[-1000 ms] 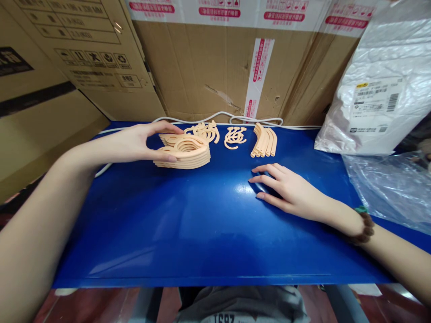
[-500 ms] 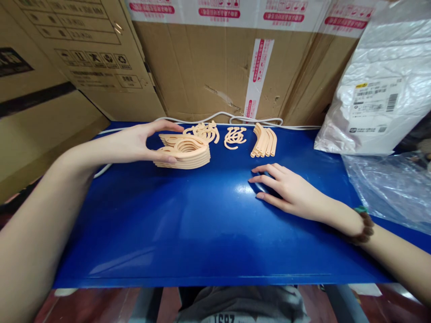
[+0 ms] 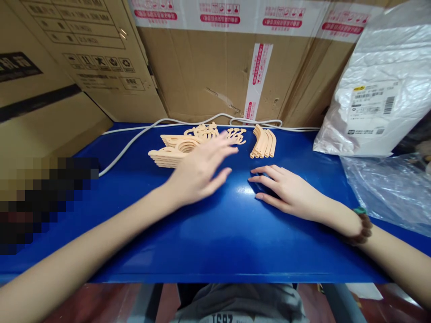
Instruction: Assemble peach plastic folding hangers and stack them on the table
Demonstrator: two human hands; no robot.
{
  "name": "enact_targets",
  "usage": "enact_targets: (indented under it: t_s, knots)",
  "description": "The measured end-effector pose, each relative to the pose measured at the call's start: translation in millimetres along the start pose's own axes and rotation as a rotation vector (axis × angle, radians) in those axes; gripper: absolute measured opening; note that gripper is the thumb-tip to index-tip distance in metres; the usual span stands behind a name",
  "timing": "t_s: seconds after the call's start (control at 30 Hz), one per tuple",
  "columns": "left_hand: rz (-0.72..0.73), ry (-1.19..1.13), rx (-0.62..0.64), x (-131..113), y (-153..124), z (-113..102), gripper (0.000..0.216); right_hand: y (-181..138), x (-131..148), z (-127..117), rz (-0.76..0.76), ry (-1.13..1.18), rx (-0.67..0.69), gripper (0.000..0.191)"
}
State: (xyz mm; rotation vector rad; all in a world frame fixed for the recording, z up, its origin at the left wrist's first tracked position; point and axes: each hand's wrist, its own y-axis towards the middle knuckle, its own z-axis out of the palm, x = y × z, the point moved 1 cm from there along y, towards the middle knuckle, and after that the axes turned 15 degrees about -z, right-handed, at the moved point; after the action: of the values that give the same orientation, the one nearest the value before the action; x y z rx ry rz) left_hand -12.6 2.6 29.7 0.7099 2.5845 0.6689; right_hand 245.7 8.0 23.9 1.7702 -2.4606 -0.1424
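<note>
Head cam, blue mat (image 3: 215, 242), cardboard boxes (image 3: 208, 67) behind, L hand (image 3: 198, 172) & R hand (image 3: 286, 190) fingers apart.

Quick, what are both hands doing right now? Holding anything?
Left hand: open, fingers spread, holding nothing, by the stack of peach curved plastic pieces.
Right hand: open, empty, resting on the glossy blue table.

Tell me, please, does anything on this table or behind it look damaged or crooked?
Yes. The cardboard box behind the table has a torn, scuffed patch on its front. The stack of flat peach pieces beside the left hand is fanned, not squared. Nothing is spilled.
</note>
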Motion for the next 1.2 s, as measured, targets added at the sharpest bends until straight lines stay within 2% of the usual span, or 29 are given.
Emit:
enact_targets:
  t_s: [0.1, 0.17, 0.27, 0.37, 0.7, 0.97, 1.1, 1.2]
  knots:
    - [0.005, -0.02, 0.244, -14.6, -7.9, 26.3, 0.044, -1.4, -0.1, -0.2, 0.049, -0.058, -0.011, 0.048]
    - [-0.048, -0.025, 0.333, -14.4, -11.7, 34.9, 0.043, -2.1, -0.4, -0.1, 0.063, -0.077, -0.022, 0.05]
    - [-0.083, -0.018, 0.39, -9.2, -13.8, 35.9, 0.045, -2.5, -0.5, 0.1, 0.056, -0.075, -0.027, 0.05]
    - [-0.05, -0.004, 0.431, -5.4, -13.1, 31.2, 0.049, -2.4, 0.4, -0.6, 0.056, -0.083, -0.015, 0.049]
    - [-0.007, 0.018, 0.458, -1.7, -12.5, 29.2, 0.052, -2.2, 2.0, -2.1, 0.061, -0.104, 0.003, 0.048]
    - [-0.059, -0.07, 0.522, 0.6, -16.2, 28.5, 0.059, 3.3, 1.9, -2.8, 0.058, -0.132, -0.002, 0.045]
    - [-0.034, -0.068, 0.51, 0.9, -18.0, 28.4, 0.061, 22.3, -6.7, -17.7, 0.019, -0.184, -0.022, 0.036]
    - [-0.022, -0.043, 0.492, 0.8, -17.7, 28.5, 0.06, 55.6, -25.1, -34.2, -0.03, -0.199, -0.064, 0.034]
